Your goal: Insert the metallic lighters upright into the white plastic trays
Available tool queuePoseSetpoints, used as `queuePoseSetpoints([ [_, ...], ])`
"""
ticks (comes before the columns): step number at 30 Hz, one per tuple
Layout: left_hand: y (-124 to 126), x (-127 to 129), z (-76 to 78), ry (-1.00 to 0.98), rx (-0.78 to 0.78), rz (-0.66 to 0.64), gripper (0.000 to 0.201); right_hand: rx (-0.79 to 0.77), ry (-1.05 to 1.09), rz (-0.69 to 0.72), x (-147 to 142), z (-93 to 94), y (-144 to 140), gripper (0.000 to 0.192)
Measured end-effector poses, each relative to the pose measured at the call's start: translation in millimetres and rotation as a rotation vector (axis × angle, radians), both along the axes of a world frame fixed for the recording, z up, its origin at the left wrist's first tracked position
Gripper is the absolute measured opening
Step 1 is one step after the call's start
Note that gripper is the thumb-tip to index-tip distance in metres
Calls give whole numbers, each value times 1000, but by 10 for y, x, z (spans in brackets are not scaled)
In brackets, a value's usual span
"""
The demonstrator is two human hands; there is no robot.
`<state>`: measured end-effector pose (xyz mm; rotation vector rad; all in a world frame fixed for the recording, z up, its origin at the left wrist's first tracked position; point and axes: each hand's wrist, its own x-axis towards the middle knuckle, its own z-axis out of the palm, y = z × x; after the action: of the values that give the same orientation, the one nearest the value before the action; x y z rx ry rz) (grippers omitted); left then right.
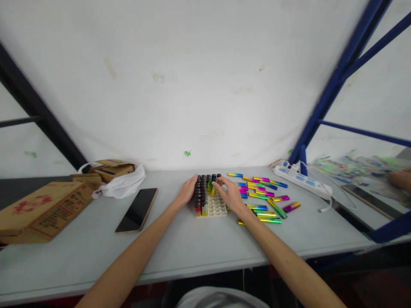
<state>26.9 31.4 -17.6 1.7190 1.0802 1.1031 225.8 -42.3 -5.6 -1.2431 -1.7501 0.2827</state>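
Observation:
A pale tray (217, 208) with rows of round-edged slots stands on the table in front of me. Its left columns and far end hold upright lighters (198, 201) with black tops and shiny coloured bodies. My left hand (187, 191) rests against the left side of the tray, fingers stretched along it. Over the tray, my right hand (230, 193) pinches a yellow-green lighter (213, 191), which is tilted and partly hidden by the fingers. To the right lie several loose metallic lighters (256, 186) in pink, blue, gold and green, some behind my right forearm.
A phone (137, 209) lies left of the tray, near a white plastic bag (123, 183) and cardboard boxes (48, 209). A white power strip (303, 182) with cables sits at the right. Beyond the blue frame (321, 102) are another phone (372, 201) and another person's hand (401, 182).

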Motion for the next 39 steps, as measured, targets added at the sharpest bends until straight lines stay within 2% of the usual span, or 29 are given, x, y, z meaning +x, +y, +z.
queuePoseSetpoints([
  [3, 8, -1, -7, 2, 2, 3, 80, -30, -66, -36, -3, -35, 28, 24],
  [6, 25, -10, -26, 22, -3, 9, 81, -62, -233, -55, -22, -28, 41, 23],
  [10, 51, -28, -54, 22, 3, 1, 78, -89, -486, -69, -84, 83, 28, 26],
  [13, 57, -32, -62, 13, 1, 3, 77, -118, -626, -133, -149, 143, 7, 29],
  [15, 54, -32, -58, 8, 1, 1, 77, -115, -678, -162, -174, 135, -11, 31],
  [18, 48, -30, -46, -14, -6, -4, 79, -94, -677, -108, -117, 98, -28, 32],
  [22, 50, -31, -36, -10, -19, 5, 81, -87, -514, -53, 264, 178, 9, 32],
  [27, 45, -34, -25, 0, -26, 10, 82, -141, -382, -222, 1122, 435, 46, 24],
  [30, 36, -40, -9, 5, -31, 17, 79, -180, -418, -210, 1577, 499, -24, 24],
  [34, 45, -56, 0, 31, -37, 16, 81, -185, -496, -181, 1915, 431, -170, 27],
  [39, 97, -84, -58, 20, -57, 11, 79, -226, -520, -36, 1989, 215, -363, 23],
])
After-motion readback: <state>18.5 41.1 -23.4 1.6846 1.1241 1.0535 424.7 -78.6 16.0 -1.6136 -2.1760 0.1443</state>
